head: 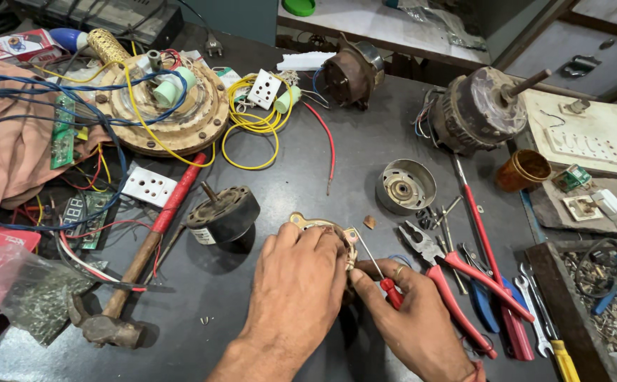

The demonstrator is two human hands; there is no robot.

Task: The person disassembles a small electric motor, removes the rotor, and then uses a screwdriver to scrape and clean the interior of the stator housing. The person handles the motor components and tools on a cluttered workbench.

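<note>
A flat, brass-coloured metal stator ring [320, 228] is gripped in closed left hand [300, 283] fingers on the dark worktop [287, 177]; a slim red-handled screwdriver [383, 276] is pinched by the right hand [411, 315].

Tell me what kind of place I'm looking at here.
Likely an electrical repair workshop: opened motors on a dark workbench, loose wires, and a hammer and pliers beside the hands.
</note>
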